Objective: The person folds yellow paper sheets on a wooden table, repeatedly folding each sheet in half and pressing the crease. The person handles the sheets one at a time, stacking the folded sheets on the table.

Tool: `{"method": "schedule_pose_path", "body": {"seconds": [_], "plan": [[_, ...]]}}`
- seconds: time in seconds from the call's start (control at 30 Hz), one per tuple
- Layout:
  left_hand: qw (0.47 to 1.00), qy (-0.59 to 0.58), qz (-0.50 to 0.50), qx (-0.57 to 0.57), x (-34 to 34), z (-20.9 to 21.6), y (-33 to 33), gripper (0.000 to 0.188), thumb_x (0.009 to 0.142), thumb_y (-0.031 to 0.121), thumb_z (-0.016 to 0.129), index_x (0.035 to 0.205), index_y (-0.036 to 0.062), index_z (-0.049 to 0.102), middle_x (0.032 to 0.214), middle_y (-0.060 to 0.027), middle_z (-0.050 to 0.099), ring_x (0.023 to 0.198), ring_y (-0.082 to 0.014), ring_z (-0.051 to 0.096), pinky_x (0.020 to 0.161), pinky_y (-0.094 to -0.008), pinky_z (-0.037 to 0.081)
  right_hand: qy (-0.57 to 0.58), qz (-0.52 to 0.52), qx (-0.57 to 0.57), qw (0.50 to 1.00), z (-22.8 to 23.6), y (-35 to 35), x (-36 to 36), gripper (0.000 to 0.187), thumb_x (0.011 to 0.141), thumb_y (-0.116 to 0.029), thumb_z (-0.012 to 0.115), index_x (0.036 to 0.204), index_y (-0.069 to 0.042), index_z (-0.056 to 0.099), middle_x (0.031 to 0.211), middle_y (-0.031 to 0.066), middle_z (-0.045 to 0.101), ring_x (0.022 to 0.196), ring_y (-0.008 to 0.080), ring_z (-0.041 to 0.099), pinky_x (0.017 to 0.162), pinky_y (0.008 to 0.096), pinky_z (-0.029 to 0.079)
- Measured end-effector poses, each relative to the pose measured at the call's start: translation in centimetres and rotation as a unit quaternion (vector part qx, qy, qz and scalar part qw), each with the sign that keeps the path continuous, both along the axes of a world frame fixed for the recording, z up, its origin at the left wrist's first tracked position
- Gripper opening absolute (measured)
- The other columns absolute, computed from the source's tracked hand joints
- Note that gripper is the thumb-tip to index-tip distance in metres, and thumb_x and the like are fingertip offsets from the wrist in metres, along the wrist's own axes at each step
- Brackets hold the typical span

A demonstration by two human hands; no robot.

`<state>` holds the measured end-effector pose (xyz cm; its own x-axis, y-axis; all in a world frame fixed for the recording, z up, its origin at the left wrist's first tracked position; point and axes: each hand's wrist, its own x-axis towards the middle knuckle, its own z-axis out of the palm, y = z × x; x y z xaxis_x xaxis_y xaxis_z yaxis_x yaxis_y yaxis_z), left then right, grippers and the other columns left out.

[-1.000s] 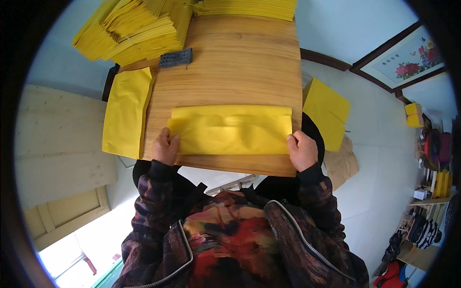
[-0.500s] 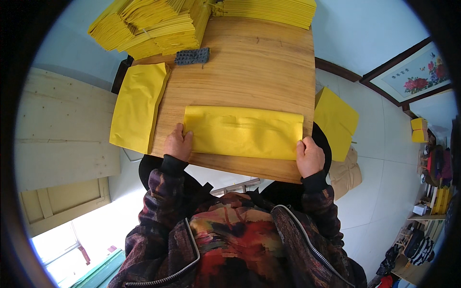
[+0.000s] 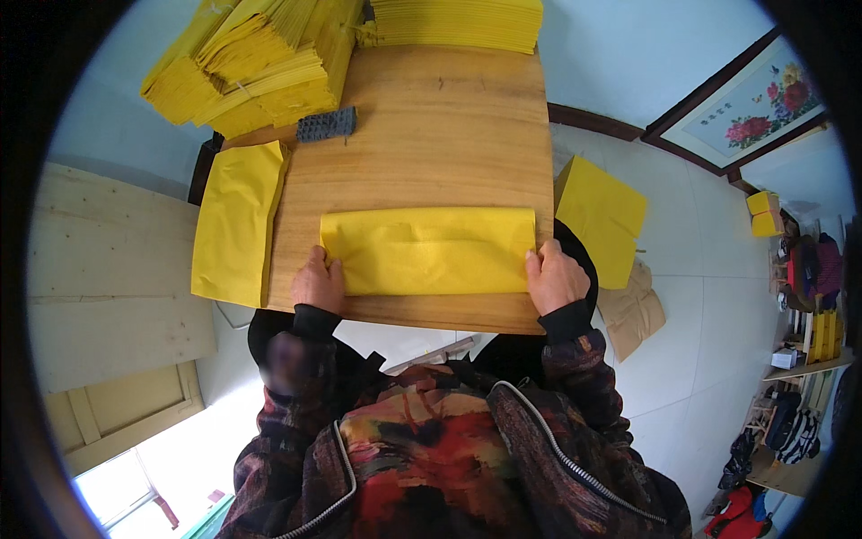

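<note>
A wide folded piece of yellow paper (image 3: 427,253) lies along the near edge of the wooden table (image 3: 422,135), its fold on the far side. At its left end my left hand (image 3: 319,280) pinches the edge between thumb and curled fingers. My right hand (image 3: 557,277) grips the right end in the same way, thumb on top. Faint creases run across the middle of the paper. To the left, a second folded yellow paper piece (image 3: 235,225) lies at the table's left edge and partly overhangs it.
Tall stacks of folded yellow paper (image 3: 278,67) stand at the far left, with another stack (image 3: 453,22) behind. A dark grey textured block (image 3: 326,125) sits near them. Right of the table are a yellow sheet (image 3: 602,220) and brown paper (image 3: 633,314). Shelves hold goods farther right.
The whole view has shifted, so table and stacks appear slightly lower and farther left. Both hands still hold the paper's ends, and it now looks more level.
</note>
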<state>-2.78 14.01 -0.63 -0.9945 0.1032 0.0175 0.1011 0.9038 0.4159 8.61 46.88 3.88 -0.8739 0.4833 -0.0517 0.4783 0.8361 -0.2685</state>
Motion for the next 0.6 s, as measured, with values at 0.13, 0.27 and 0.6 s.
{"method": "schedule_pose_path", "body": {"seconds": [0.13,0.27,0.6], "plan": [[1.000,0.014,0.003,-0.001,0.2,0.0,0.1,0.025,0.087,0.027,0.060,0.099,0.0060,0.055,0.081,-0.0247,0.065,0.078,-0.0449,0.063,0.068,-0.0533,0.049,0.175,0.120,-0.001,0.977,0.7,-2.1,0.2,0.025,0.082,-0.018,0.067,0.099,-0.002,0.058,0.109,0.0172,0.059,0.105,0.0352,0.057,0.083,0.0456,0.047],[1.000,0.008,-0.003,-0.026,0.0,0.0,0.1,0.024,0.088,0.027,0.059,0.099,0.0061,0.054,0.081,-0.0250,0.065,0.078,-0.0447,0.063,0.068,-0.0532,0.049,0.232,0.345,-0.038,0.908,-1.5,-8.9,-0.3,0.049,0.076,-0.025,0.074,0.118,-0.005,0.059,0.131,0.0097,0.050,0.129,0.0296,0.044,0.107,0.0532,0.033],[1.000,-0.023,-0.004,-0.004,-0.2,0.3,0.2,0.025,0.088,0.028,0.058,0.099,0.0056,0.053,0.083,-0.0252,0.065,0.082,-0.0453,0.062,0.070,-0.0536,0.048,0.186,0.402,-0.001,0.897,-5.7,-8.8,-2.7,0.059,0.083,-0.031,0.070,0.133,-0.007,0.050,0.143,0.0071,0.042,0.138,0.0268,0.033,0.114,0.0525,0.023]]}}
